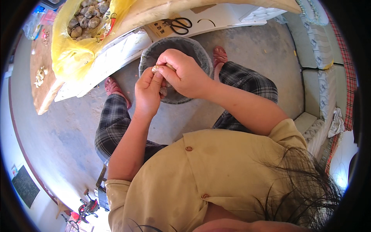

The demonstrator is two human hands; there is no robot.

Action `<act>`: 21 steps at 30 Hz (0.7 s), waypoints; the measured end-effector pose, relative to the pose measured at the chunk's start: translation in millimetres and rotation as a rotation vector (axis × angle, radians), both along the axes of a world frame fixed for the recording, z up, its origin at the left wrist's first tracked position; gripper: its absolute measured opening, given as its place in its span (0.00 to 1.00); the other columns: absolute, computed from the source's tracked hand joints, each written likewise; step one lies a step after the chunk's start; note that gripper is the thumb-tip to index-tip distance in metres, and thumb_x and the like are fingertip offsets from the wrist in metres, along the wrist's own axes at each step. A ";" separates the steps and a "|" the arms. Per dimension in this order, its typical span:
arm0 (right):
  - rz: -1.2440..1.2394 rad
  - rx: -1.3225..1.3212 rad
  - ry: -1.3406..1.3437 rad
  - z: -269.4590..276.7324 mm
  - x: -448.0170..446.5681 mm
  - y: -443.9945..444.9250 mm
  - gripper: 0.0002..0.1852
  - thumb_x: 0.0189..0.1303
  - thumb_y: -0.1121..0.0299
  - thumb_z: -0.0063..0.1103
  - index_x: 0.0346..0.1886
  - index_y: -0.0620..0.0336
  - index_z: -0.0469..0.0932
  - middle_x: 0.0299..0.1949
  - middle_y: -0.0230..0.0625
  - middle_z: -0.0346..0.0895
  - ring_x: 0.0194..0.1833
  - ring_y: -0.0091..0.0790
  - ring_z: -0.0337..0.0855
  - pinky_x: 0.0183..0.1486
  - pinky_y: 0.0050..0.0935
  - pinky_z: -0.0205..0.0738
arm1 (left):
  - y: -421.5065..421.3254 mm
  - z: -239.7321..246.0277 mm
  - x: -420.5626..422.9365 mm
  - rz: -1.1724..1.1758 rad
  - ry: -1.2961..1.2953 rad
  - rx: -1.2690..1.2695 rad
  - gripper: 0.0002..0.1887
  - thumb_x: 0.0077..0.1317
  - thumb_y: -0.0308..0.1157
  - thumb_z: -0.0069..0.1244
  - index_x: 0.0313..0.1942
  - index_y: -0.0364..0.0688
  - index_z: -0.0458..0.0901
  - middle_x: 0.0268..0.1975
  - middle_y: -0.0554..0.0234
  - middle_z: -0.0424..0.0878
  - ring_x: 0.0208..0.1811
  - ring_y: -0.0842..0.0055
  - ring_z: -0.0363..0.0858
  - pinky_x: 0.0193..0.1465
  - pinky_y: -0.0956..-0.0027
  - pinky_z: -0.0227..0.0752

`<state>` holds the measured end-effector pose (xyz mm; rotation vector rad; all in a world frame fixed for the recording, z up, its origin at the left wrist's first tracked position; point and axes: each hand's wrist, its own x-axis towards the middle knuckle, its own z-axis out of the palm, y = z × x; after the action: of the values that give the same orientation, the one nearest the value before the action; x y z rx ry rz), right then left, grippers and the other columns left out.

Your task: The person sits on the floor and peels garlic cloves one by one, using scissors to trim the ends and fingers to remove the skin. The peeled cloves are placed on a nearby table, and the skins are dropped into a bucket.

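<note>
Over a lined waste bin (205, 58), both of my hands meet at a small garlic clove (155, 69). My left hand (149, 87) pinches it between thumb and fingers, with a whitish piece of garlic (163, 92) showing low beside the palm. My right hand (184, 72) touches the clove with its thumb and bent forefinger, and something pale shows under its curled fingers, partly hidden. A yellow plastic bag (72, 55) of garlic bulbs (94, 21) stands open on the table to the upper left. Several pale cloves (40, 76) lie in a small heap on the table's left part.
The wooden tabletop (49, 55) curves above a white lower shelf, where black-handled scissors (180, 26) lie on a brown packet (159, 29). My feet in red sandals flank the bin. A cushioned sofa (311, 87) stands at the right.
</note>
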<state>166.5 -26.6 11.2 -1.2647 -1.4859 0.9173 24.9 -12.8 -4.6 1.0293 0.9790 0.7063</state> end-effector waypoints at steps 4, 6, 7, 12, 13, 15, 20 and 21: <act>-0.049 0.113 0.023 -3.5 -5.5 -1.4 0.05 0.60 0.73 0.48 0.32 0.64 0.70 0.29 0.43 0.70 0.31 0.43 0.72 0.36 0.35 0.68 | -0.7 1.5 -0.8 0.026 -0.091 -0.048 0.10 0.71 0.35 0.42 0.37 0.39 0.75 0.24 0.71 0.71 0.18 0.88 0.65 0.18 0.83 0.57; -0.052 0.124 0.038 -3.7 -6.3 -2.6 0.05 0.60 0.72 0.48 0.32 0.64 0.70 0.29 0.42 0.70 0.31 0.43 0.73 0.36 0.35 0.68 | -1.4 2.4 -1.1 0.028 -0.116 -0.052 0.10 0.71 0.36 0.41 0.36 0.39 0.74 0.24 0.71 0.71 0.18 0.88 0.65 0.18 0.83 0.57; -0.054 0.130 0.045 -3.7 -6.5 -3.0 0.05 0.60 0.72 0.48 0.32 0.64 0.70 0.29 0.42 0.70 0.31 0.43 0.73 0.36 0.34 0.68 | -1.7 2.9 -0.9 0.030 -0.131 -0.050 0.10 0.71 0.36 0.41 0.36 0.39 0.74 0.24 0.71 0.71 0.18 0.88 0.65 0.18 0.83 0.57; -0.014 0.090 0.130 -5.2 -5.4 -1.2 0.06 0.60 0.70 0.52 0.34 0.63 0.71 0.30 0.41 0.71 0.31 0.39 0.74 0.36 0.33 0.69 | -1.1 3.6 -2.5 0.044 -0.143 -0.007 0.10 0.71 0.35 0.42 0.35 0.40 0.74 0.23 0.72 0.71 0.18 0.88 0.65 0.18 0.83 0.57; 0.001 0.089 0.136 -5.3 -4.2 0.4 0.06 0.60 0.70 0.52 0.35 0.63 0.71 0.30 0.40 0.71 0.31 0.37 0.75 0.36 0.32 0.69 | -0.2 2.9 -3.7 0.043 -0.123 0.022 0.09 0.71 0.35 0.42 0.35 0.40 0.74 0.23 0.73 0.71 0.18 0.88 0.65 0.19 0.83 0.57; 0.063 -0.015 0.149 -0.5 1.0 2.8 0.08 0.60 0.67 0.54 0.35 0.63 0.71 0.28 0.37 0.72 0.31 0.31 0.74 0.35 0.29 0.69 | 2.0 0.1 -5.3 0.037 -0.048 0.112 0.09 0.70 0.34 0.43 0.34 0.39 0.75 0.23 0.73 0.71 0.18 0.88 0.66 0.19 0.82 0.58; 0.119 -0.450 0.552 7.5 3.1 6.4 0.10 0.59 0.65 0.57 0.34 0.62 0.70 0.24 0.30 0.70 0.24 0.21 0.68 0.26 0.20 0.63 | 3.7 -5.6 -6.4 0.028 0.184 0.346 0.06 0.67 0.30 0.47 0.33 0.37 0.76 0.21 0.70 0.72 0.19 0.86 0.68 0.22 0.79 0.62; 0.142 -0.545 0.624 8.9 6.5 6.8 0.10 0.58 0.66 0.57 0.33 0.61 0.70 0.23 0.29 0.69 0.22 0.20 0.67 0.24 0.19 0.61 | 4.2 -6.5 -6.7 0.019 0.223 0.387 0.06 0.66 0.30 0.47 0.33 0.37 0.76 0.21 0.68 0.73 0.19 0.84 0.69 0.22 0.77 0.63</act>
<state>173.0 -19.8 20.1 -1.0900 -0.8577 1.7084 18.1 -8.6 -11.1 1.4633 1.0673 0.8288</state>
